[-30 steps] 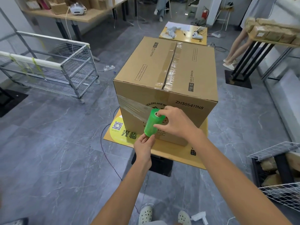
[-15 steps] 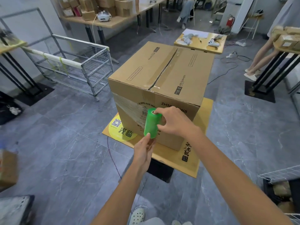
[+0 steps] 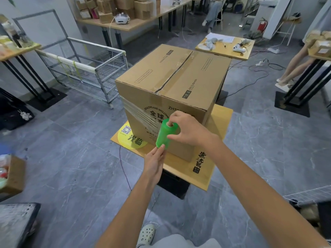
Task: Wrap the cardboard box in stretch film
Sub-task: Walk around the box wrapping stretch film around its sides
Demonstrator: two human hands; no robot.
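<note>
film point(image 3: 138, 114) stretched further across box point(image 3: 172, 90); roll point(image 3: 163, 136) between hands point(image 3: 172, 142).

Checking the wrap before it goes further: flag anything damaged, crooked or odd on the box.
Nothing looks damaged. The box sits square on the yellow table, its top seam taped. The film is wrinkled and runs slanting down to the green roll, held by the left hand below and the right hand on top.
</note>
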